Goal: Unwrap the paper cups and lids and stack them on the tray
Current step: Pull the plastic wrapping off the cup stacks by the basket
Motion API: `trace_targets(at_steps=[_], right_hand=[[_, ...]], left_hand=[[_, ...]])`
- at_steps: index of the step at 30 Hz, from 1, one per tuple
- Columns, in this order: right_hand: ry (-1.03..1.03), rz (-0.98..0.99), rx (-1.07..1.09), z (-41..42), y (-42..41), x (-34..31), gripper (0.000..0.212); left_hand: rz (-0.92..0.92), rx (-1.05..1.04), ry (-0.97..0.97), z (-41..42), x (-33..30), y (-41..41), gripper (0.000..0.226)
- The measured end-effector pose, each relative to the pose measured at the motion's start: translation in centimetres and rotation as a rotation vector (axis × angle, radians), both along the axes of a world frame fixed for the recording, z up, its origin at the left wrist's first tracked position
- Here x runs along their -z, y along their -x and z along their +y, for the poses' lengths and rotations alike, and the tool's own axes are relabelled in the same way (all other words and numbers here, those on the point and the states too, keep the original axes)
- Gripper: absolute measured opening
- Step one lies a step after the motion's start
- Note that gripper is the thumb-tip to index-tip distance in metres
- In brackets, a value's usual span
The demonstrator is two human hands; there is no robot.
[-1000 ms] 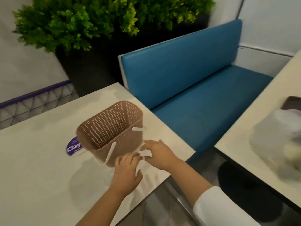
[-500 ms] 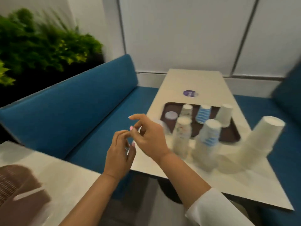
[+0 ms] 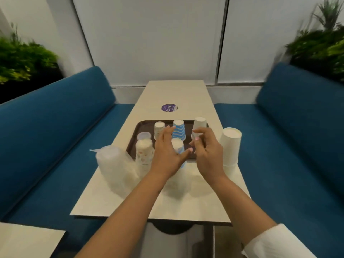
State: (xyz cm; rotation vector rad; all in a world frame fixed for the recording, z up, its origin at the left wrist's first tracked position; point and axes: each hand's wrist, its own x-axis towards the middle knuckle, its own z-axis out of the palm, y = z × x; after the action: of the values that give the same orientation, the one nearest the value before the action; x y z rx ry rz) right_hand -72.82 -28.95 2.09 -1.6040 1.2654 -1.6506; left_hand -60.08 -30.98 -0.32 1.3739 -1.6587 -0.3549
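Note:
A dark brown tray (image 3: 142, 125) lies on the long beige table (image 3: 175, 92). On it stand upside-down cups: a patterned cup (image 3: 159, 127), a blue striped cup (image 3: 179, 128), a white cup (image 3: 200, 122), and a low stack of clear lids (image 3: 144, 135). Nearer me stand a patterned cup stack (image 3: 144, 155), a blue striped stack (image 3: 178, 146) partly behind my hands, a tall white stack (image 3: 230, 144) and a plastic-wrapped sleeve of lids (image 3: 115, 168). My left hand (image 3: 167, 153) hovers with spread fingers over the striped stack. My right hand (image 3: 207, 151) hangs beside it, fingers loosely curled, holding nothing I can see.
Blue padded benches (image 3: 55, 131) run along both sides of the table. A purple round sticker (image 3: 169, 108) sits beyond the tray. Green plants (image 3: 20, 58) stand behind the benches. A corner of another table (image 3: 28, 241) shows at the lower left.
My view swung right from the other table with the brown basket to this table. Both hands left the basket and clear wrap and now hover over the cup stacks.

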Motion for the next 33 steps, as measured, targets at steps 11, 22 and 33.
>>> trace_targets(at_steps=[11,22,33], right_hand=[[-0.769,0.500,-0.238,-1.7,3.1,9.1,0.069],[-0.977,0.398,-0.370,-1.0,0.8,11.2,0.016],[-0.965,0.422,-0.081,-2.1,1.2,12.7,0.050]], left_hand=[[-0.133,0.005,-0.325,-3.1,0.9,-0.4,0.054],[-0.068,0.106,-0.304,-2.2,1.4,-0.3,0.055],[0.422,0.155,-0.484,0.1,6.9,-0.7,0.094]])
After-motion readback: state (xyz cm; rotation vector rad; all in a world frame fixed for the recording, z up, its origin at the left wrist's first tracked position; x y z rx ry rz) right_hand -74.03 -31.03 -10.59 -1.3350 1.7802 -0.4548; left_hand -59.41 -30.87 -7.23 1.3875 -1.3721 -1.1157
